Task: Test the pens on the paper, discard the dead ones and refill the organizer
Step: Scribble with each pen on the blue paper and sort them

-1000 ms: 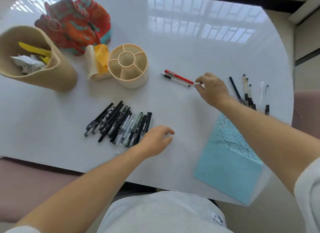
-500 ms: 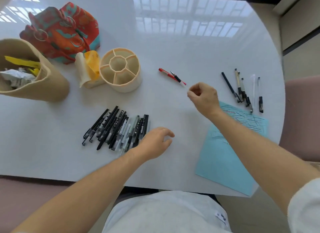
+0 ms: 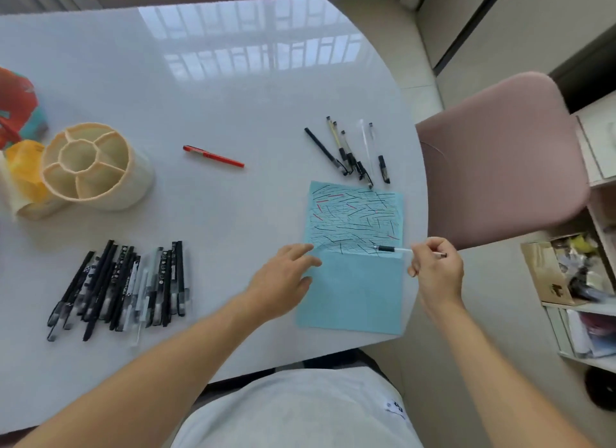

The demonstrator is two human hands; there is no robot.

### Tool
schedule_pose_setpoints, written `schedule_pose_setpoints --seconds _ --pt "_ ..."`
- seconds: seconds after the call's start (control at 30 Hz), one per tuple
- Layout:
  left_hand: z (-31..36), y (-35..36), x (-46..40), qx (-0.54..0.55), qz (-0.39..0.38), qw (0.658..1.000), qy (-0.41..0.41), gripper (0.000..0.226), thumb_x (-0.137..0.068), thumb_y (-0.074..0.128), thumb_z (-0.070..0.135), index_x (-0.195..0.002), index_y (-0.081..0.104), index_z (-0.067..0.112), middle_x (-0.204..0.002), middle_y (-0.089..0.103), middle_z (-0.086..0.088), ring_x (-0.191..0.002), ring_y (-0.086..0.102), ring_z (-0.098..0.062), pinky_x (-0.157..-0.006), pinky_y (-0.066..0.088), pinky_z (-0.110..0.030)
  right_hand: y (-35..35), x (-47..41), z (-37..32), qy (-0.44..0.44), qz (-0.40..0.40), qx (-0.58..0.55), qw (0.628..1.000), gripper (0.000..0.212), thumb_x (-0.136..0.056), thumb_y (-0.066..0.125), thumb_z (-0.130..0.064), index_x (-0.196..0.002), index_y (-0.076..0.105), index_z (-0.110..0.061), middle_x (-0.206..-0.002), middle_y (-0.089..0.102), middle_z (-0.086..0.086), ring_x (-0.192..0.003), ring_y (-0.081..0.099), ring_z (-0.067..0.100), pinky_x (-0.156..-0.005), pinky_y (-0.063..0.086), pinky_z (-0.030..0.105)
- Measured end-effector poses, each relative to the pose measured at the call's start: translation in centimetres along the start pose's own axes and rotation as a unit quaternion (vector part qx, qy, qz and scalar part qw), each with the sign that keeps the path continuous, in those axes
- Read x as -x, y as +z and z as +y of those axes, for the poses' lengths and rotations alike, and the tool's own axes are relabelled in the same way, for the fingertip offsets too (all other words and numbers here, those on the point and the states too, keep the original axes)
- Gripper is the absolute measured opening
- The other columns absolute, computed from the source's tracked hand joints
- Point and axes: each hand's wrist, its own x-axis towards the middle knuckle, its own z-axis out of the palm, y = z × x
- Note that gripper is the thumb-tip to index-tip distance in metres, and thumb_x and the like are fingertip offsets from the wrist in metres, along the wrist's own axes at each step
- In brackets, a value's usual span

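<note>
**Fingers pinch a clear pen over the blue paper**

Fingers of my right hand are curled in and pinch a clear pen near its back end; the dark tip end lies across the right edge of the blue paper, whether it touches I cannot tell. My left hand has its fingers loosely spread, nothing held, fingertips resting on the paper's left edge at the fold.

Largest first: the white table fills most of the view, a pink chair stands at its right. The blue paper lies near me on the right of the table, far half covered in black and red test strokes, near half blank. The round beige organizer, compartments bare as far as I see, sits far left, touching a yellow-and-cream bag; an orange patterned cloth bag shows at the left edge beyond it.

The big pile of black and grey pens lies near left, well apart from the paper. A small group of pens lies just beyond the paper's far edge. One red pen lies alone between organizer and that group.
</note>
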Motion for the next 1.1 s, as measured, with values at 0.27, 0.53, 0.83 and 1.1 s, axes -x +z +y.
schedule_pose_setpoints --seconds 0.27,0.53,0.83,1.1 --pt "1.7 1.9 -1.9 -0.122 -0.034 0.992 0.009 0.050 -0.093 0.056 0.025 -0.142 0.049 0.025 -0.162 0.025 -0.003 -0.150 0.017 -0.022 -0.118 0.026 -0.038 -3.7 -1.2 0.8 -0.076 -0.034 0.105 0.991 0.012 -0.091 0.073 -0.016 -0.088 0.079 -0.027 -0.075 0.076 -0.006 -0.071 0.075 0.016 -0.072 0.060 0.028" --pt "2.5 2.3 -1.7 -0.113 -0.012 0.993 -0.014 0.046 -0.088 0.064 0.020 -0.133 0.059 0.025 -0.158 0.032 -0.004 -0.147 0.025 -0.025 -0.116 0.031 -0.041 -3.3 -2.9 1.8 -0.167 -0.086 0.191 0.963 0.010 -0.091 0.073 -0.021 -0.097 0.081 -0.023 -0.081 0.073 -0.024 -0.082 0.071 -0.005 -0.073 0.052 0.010" --pt "2.8 2.4 -1.8 -0.098 0.009 0.995 -0.029 0.041 -0.087 0.064 0.016 -0.127 0.066 0.026 -0.155 0.039 -0.003 -0.145 0.032 -0.025 -0.115 0.035 -0.040 -4.1 -3.0 2.2 -0.161 -0.134 0.230 0.950 0.013 -0.084 0.066 -0.023 -0.085 0.079 -0.021 -0.074 0.073 -0.014 -0.066 0.067 0.002 -0.059 0.047 0.011" --pt "2.7 2.3 -1.8 -0.099 -0.003 0.995 -0.029 0.044 -0.088 0.063 0.020 -0.131 0.061 0.028 -0.158 0.034 -0.001 -0.147 0.027 -0.024 -0.115 0.034 -0.040 -3.6 -3.1 0.8 -0.154 -0.088 0.142 0.974 0.010 -0.084 0.066 -0.032 -0.089 0.073 -0.037 -0.078 0.075 -0.008 -0.073 0.074 0.018 -0.066 0.061 0.037"
